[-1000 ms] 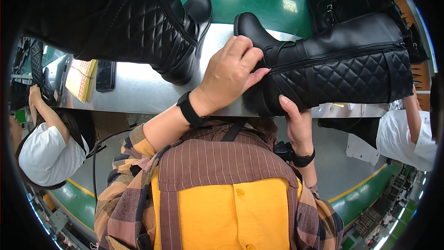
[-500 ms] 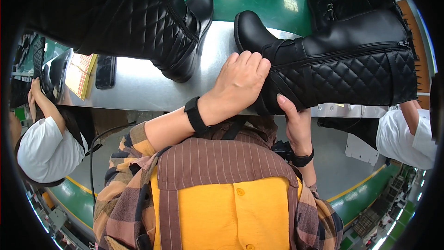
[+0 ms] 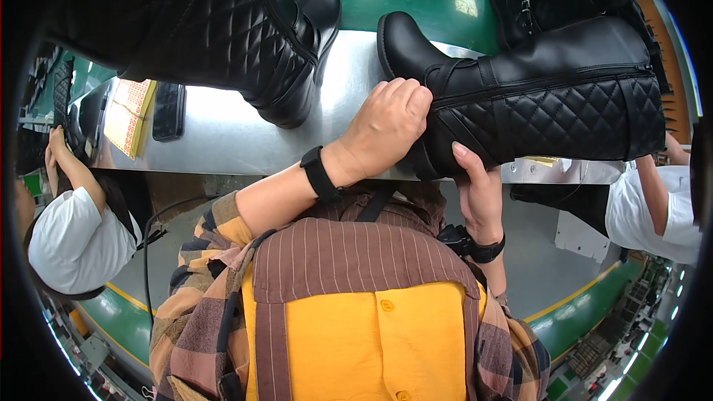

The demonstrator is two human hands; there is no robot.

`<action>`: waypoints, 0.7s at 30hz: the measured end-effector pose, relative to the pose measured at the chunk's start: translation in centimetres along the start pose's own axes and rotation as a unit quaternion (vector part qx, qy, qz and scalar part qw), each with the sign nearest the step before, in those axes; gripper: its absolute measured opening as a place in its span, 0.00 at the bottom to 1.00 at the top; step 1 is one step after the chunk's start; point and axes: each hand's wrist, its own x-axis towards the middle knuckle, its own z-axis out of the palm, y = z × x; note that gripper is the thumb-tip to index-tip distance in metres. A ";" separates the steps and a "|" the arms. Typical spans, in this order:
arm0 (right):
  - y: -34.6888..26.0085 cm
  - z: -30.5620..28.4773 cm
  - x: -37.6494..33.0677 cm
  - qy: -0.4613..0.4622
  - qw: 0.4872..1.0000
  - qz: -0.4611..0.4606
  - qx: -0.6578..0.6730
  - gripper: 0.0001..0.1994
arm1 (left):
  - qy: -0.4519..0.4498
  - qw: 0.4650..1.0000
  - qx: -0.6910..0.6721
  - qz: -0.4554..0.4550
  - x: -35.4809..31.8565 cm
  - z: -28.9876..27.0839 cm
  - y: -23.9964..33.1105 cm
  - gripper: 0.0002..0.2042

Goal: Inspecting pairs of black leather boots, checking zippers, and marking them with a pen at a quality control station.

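Note:
A tall black boot with a quilted side panel, crossed straps and a long zip lies sideways over the metal bench, its toe toward the far left. My left hand is closed in a fist against the boot's ankle, by the lower end of the zip. Whatever sits inside those fingers is hidden. From below, my right hand grips the same boot near the heel, thumb on the leather and the other fingers out of sight behind it.
Another quilted black boot stands at the left on the bench. Left of it lie a phone and a yellow-edged paper stack. A buckled boot is at the far right. Co-workers in white sit at the left and right.
The held boot has shifted slightly, its shaft end rising a little. My right thumb has moved a bit up and to the right with it. My left fist stays at the ankle.

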 end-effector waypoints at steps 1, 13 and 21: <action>0.1 0.0 0.0 0.001 1.000 0.003 -0.008 0.24 | -0.009 1.000 -0.010 -0.004 -0.1 -0.1 -0.1 0.08; 0.7 -1.3 1.0 -0.016 0.997 0.065 0.041 0.20 | -0.029 0.992 -0.043 -0.114 -2.6 -3.1 -2.0 0.04; 0.9 -0.2 0.6 0.023 0.999 -0.003 0.034 0.19 | 0.040 0.991 -0.011 -0.129 -4.8 -5.9 -2.0 0.09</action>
